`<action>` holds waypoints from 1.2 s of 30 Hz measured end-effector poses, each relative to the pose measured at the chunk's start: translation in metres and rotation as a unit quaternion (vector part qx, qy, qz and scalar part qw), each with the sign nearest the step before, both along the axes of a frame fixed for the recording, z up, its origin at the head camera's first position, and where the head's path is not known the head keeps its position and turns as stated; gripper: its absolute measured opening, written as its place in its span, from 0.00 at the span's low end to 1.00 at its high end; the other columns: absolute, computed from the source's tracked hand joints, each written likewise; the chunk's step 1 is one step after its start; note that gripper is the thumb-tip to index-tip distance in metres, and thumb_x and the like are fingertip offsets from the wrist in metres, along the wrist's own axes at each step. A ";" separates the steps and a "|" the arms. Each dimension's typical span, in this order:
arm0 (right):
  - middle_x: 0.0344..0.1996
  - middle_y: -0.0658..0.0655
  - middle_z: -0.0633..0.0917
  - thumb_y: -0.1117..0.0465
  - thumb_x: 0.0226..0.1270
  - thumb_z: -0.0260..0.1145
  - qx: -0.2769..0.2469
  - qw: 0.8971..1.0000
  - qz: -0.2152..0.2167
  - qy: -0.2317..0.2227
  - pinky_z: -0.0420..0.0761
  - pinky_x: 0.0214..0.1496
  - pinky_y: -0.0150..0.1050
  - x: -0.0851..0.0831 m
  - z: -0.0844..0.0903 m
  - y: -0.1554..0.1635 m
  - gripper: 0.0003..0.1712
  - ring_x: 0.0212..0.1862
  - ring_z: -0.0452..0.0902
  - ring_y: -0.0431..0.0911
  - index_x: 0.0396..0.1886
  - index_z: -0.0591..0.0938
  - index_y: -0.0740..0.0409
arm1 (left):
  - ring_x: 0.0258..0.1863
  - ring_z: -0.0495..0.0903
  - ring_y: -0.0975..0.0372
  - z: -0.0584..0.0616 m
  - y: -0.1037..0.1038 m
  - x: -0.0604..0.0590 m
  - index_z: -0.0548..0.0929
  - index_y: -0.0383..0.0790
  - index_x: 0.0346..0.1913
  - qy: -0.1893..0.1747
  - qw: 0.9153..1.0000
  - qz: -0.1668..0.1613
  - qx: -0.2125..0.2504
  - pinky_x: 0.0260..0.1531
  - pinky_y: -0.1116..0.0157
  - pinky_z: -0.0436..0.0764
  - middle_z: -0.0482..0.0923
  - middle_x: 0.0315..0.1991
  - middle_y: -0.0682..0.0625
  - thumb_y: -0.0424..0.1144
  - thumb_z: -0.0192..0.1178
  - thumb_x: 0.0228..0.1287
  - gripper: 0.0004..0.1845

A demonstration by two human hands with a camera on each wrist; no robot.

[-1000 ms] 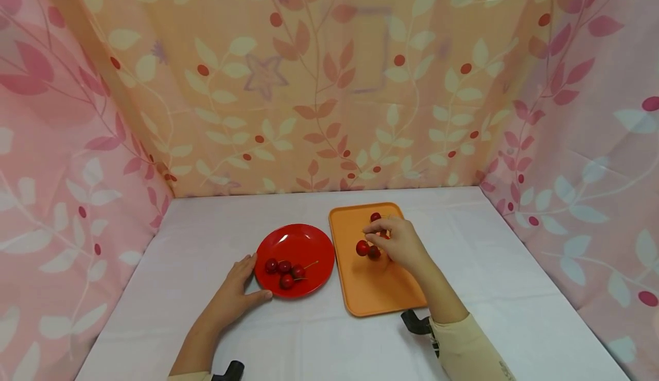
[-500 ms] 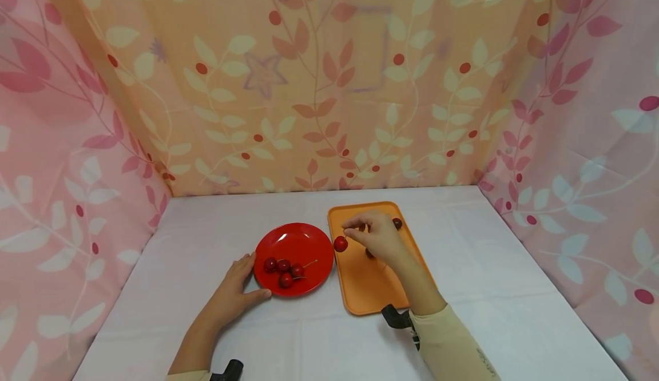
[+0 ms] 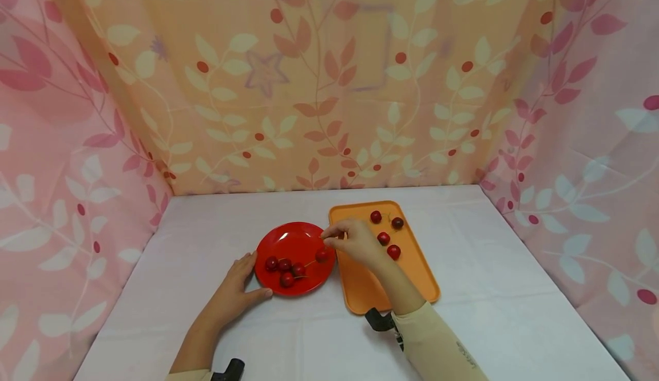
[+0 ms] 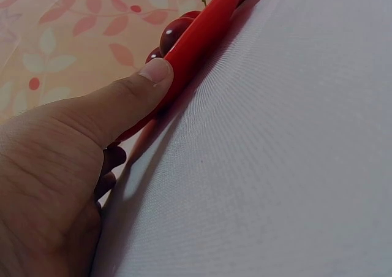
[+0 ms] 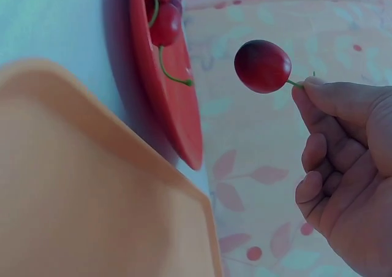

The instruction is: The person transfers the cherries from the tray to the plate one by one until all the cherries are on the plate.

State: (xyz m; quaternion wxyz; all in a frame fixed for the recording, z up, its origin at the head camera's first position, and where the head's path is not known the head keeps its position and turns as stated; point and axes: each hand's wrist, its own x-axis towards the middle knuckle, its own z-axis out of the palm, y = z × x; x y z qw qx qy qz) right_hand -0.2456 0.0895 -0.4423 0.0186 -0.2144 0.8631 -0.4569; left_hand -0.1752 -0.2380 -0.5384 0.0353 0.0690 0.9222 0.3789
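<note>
Right hand (image 3: pixel 355 243) pinches a cherry (image 5: pixel 263 67) by its stem, fruit hanging over that hand's side of the red plate (image 3: pixel 293 238). Left hand (image 3: pixel 241 287), thumb and fingers spread wide, touches the opposite rim. Risks: thin stem could slip or snap if jerked; letting go near rim could roll fruit off; right wrist could brush tray cherries (image 3: pixel 393 252) beside it.

A white table (image 3: pixel 288 335) meets, at its far edge, a yellow-orange back drape (image 3: pixel 319 135) printed with pale and reddish leaves, red dots and a faint purple star (image 3: pixel 265 74), while a pink left drape (image 3: pixel 51 158) and right drape (image 3: pixel 582 158) flank it in soft light.
</note>
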 end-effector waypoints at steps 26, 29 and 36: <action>0.35 0.42 0.87 0.59 0.68 0.73 0.031 0.994 0.042 -0.096 0.86 0.44 0.36 -0.006 -0.031 -0.027 0.05 0.41 0.80 0.45 0.41 0.91 0.44 | 0.82 0.43 0.42 0.001 0.000 0.001 0.54 0.50 0.83 -0.003 1.000 0.002 0.000 0.73 0.35 0.52 0.54 0.82 0.45 0.65 0.73 0.52 0.59; 0.34 0.43 0.87 0.59 0.68 0.73 0.037 0.994 0.042 -0.092 0.85 0.43 0.35 -0.006 -0.033 -0.029 0.04 0.40 0.80 0.45 0.40 0.91 0.45 | 0.82 0.43 0.42 0.000 -0.001 0.001 0.54 0.50 0.83 -0.004 1.000 0.001 0.001 0.73 0.35 0.52 0.53 0.82 0.45 0.65 0.73 0.53 0.59; 0.32 0.43 0.87 0.60 0.68 0.73 0.048 0.994 0.035 -0.087 0.86 0.41 0.34 -0.008 -0.037 -0.033 0.04 0.37 0.82 0.43 0.39 0.90 0.47 | 0.82 0.44 0.42 0.001 0.000 0.001 0.55 0.50 0.83 0.002 1.000 0.002 0.003 0.73 0.34 0.51 0.54 0.82 0.45 0.65 0.73 0.53 0.59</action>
